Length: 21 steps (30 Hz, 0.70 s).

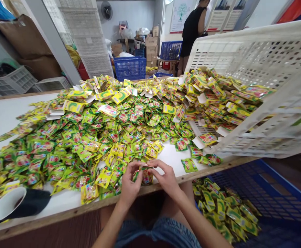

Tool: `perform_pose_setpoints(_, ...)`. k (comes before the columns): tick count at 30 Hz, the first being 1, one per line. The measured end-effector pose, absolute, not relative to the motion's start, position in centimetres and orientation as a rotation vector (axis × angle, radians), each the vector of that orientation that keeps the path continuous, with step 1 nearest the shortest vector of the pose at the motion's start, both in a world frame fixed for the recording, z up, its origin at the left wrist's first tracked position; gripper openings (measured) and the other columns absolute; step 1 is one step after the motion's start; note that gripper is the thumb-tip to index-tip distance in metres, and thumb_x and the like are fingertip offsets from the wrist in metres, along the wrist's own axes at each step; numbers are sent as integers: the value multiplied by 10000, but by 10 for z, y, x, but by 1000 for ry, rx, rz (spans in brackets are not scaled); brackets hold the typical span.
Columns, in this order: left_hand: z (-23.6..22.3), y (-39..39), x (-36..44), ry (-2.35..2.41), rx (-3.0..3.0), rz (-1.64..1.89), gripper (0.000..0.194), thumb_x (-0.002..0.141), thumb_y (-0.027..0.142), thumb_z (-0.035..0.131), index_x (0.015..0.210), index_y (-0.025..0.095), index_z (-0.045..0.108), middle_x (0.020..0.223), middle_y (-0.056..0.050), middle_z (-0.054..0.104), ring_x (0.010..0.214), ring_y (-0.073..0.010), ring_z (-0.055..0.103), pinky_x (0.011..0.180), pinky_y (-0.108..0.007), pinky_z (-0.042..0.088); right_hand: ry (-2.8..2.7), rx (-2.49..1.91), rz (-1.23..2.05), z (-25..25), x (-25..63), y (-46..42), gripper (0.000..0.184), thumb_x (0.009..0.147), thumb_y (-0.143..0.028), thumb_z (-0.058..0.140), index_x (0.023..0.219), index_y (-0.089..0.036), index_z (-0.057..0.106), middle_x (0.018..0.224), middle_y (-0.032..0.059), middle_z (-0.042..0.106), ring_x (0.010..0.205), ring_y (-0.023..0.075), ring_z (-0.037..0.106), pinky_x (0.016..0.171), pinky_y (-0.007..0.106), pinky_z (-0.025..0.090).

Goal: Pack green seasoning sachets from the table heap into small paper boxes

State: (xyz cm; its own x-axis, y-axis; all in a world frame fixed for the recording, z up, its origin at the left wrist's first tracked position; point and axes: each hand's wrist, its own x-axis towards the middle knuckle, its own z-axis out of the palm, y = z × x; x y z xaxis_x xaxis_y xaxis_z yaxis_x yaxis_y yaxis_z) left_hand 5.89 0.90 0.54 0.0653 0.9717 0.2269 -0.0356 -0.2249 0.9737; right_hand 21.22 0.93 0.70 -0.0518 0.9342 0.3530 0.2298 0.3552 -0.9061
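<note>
Close to the table's near edge, my left hand (131, 184) and my right hand (166, 178) pinch a small paper carton (147, 166) between thumbs and fingertips. The carton is seen nearly edge-on, so its printing and whether its end is open cannot be made out. Just below it, a printed sachet (147, 176) shows between the hands; whether it is touched is unclear. A heap of green and yellow sachets (88, 151) spreads in front and to the left. Yellow cartons (121, 95), several with white flaps standing out, lie on top at the back.
A tilted white plastic crate (245, 144) spills cartons on the right. Below it, a blue crate (276, 186) holds filled yellow packs (227, 210). A dark mug (36, 202) lies at the left front edge. A person (193, 31) stands at the back beside another blue crate (171, 50).
</note>
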Motion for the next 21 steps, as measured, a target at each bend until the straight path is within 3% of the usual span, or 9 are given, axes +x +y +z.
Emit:
perform_pose_setpoints(6, 5, 1, 53, 1137, 1431, 1343, 157, 830, 220, 564, 987, 213, 566, 981, -41, 631, 940, -172, 605, 873, -319, 466, -1586, -1068, 770, 9, 207, 3, 154, 840, -237, 576, 978, -213, 640, 1011, 59, 657, 995, 188, 580, 893, 336, 444)
perform_pose_setpoints(14, 9, 2, 56, 1264, 1528, 1345, 133, 827, 236, 563, 944, 211, 621, 925, -22, 643, 875, -158, 608, 826, -288, 472, -1749, -1164, 701, 21, 210, 18, 111, 855, -264, 548, 815, -188, 619, 766, 25, 643, 725, 153, 571, 677, 263, 444)
perform_pose_setpoints(21, 15, 10, 58, 1286, 1553, 1322, 98, 829, 236, 555, 877, 201, 634, 857, -15, 652, 800, -149, 610, 763, -263, 471, -1838, -1220, 623, 26, 212, 26, 106, 863, -266, 540, 803, -199, 596, 756, 11, 630, 726, 151, 558, 671, 260, 415)
